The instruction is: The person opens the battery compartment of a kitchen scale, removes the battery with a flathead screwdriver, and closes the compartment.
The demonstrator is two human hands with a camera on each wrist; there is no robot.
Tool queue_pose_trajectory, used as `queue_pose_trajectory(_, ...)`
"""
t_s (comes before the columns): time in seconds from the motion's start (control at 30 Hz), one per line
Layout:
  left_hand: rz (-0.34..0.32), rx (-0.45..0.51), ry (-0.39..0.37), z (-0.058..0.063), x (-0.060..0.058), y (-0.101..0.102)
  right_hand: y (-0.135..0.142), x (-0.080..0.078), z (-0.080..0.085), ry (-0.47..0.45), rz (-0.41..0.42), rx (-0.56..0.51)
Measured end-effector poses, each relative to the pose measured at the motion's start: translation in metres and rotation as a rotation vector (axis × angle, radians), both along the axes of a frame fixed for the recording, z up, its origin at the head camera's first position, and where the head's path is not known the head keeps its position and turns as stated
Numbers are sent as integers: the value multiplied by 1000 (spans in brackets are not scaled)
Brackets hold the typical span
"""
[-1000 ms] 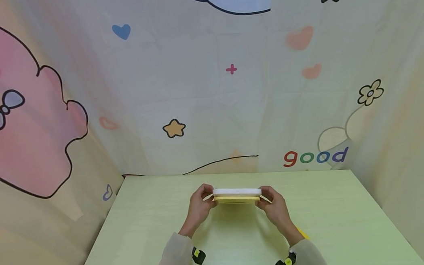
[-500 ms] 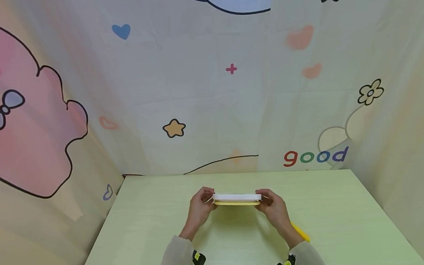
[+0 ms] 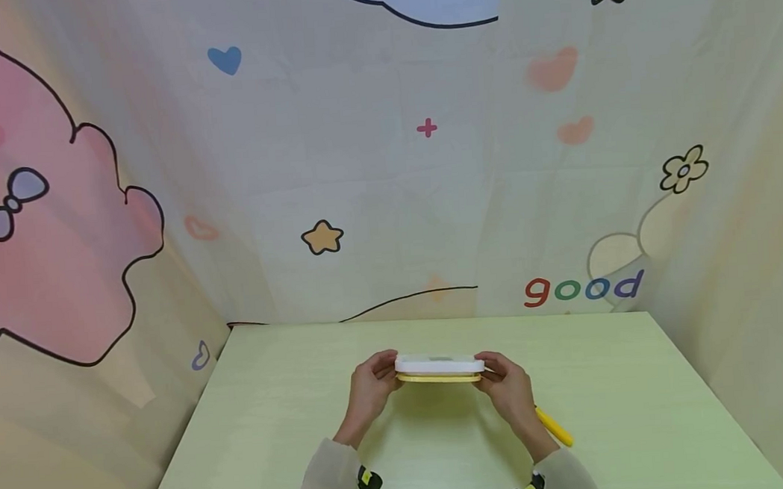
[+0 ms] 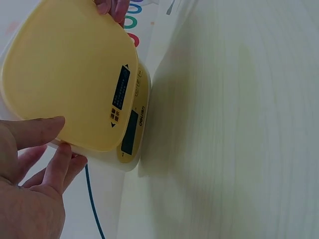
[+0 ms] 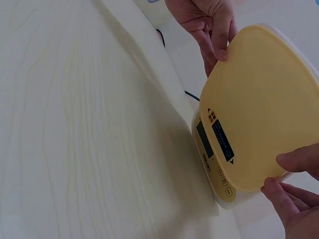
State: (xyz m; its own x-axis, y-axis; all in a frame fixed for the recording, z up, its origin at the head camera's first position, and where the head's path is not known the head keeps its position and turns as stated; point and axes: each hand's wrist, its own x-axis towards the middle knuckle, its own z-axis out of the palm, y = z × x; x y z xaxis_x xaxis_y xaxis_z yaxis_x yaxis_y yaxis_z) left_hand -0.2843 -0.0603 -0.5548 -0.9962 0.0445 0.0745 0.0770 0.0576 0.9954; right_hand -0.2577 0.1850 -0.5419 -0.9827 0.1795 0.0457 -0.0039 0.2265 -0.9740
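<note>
A kitchen scale (image 3: 439,365) with a white body and a yellow top is held on edge above the table, near its back. My left hand (image 3: 371,389) pinches one side, thumb on the yellow plate (image 4: 70,64) and fingers behind it. On the opposite side my right hand (image 3: 509,385) grips it the same way, with the thumb on the plate in the right wrist view. The dark display (image 4: 129,132) and the button strip (image 5: 224,184) lie along the lower edge, close over the tabletop. The white underside faces away from me.
A yellow stick-like object (image 3: 554,427) lies on the pale wood-grain table (image 3: 643,394), just right of my right wrist and partly hidden by it. Behind stands a cloth backdrop (image 3: 373,163) with printed figures. A thin dark cable (image 4: 94,204) shows in the left wrist view.
Both hands have lowered the scale slightly toward me and tilted it, so more of its white side shows in the head view. More of the yellow stick is visible beside the right wrist.
</note>
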Motion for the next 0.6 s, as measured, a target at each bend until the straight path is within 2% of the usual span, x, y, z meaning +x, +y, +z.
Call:
queue_pose_trajectory(0.27, 13, -66, -6, 0, 4, 1, 2, 2, -2, -13, 11, -21)
queue_pose_trajectory(0.4, 4, -85, -7, -1, 5, 1, 3, 3, -4, -19, 14, 31)
queue_pose_trajectory(0.6, -16, -105, -14, -9, 5, -3, 4, 5, -6, -43, 9, 120)
